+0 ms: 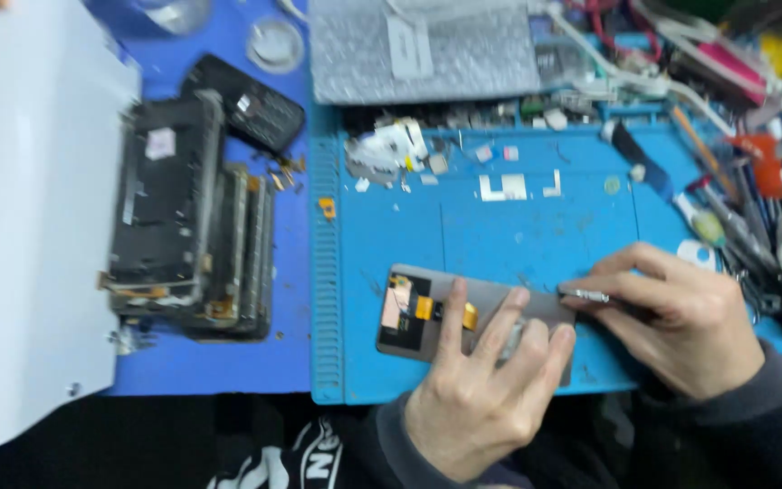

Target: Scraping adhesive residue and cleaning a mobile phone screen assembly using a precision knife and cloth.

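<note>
Grey screen panel point(427, 312) is lying on the blue mat point(500, 235), near edge of the worktop. Left hand point(481, 389) is pressing it flat, fingers spread. Right hand point(681, 317) is pinching tweezers point(586, 295) at the panel's right end. Stacked phones point(187, 217) are sitting left.

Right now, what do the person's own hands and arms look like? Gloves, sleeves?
Both hands are bare: no gloves, rings or watch visible on the left hand or the right hand. Each wrist disappears into a dark grey long sleeve with a plain cuff. No markings show on the sleeves.
</note>
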